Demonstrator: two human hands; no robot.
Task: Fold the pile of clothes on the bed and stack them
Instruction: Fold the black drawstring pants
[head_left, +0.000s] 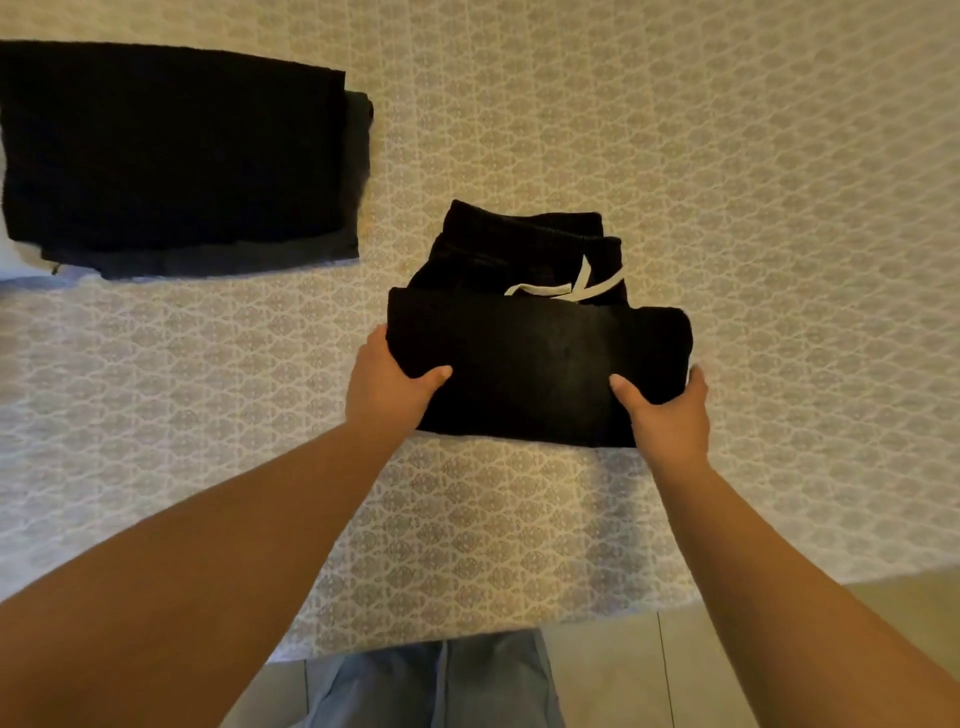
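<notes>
A folded pair of black pants (535, 358) with a white drawstring (571, 286) lies in the middle of the patterned bedspread (727, 208). My left hand (389, 384) grips its left edge, thumb on top and fingers hidden beneath. At the right edge my right hand (670, 410) holds the same fold, thumb pressed on the cloth. The waistband end sticks out beyond the folded part, toward the far side. A stack of folded dark clothes (171, 150) sits at the far left of the bed, a black piece on top.
The bed's near edge (467, 639) runs just in front of my legs, with pale floor tiles (779, 649) below at the right. A white item (21, 275) peeks out by the stack at the left edge.
</notes>
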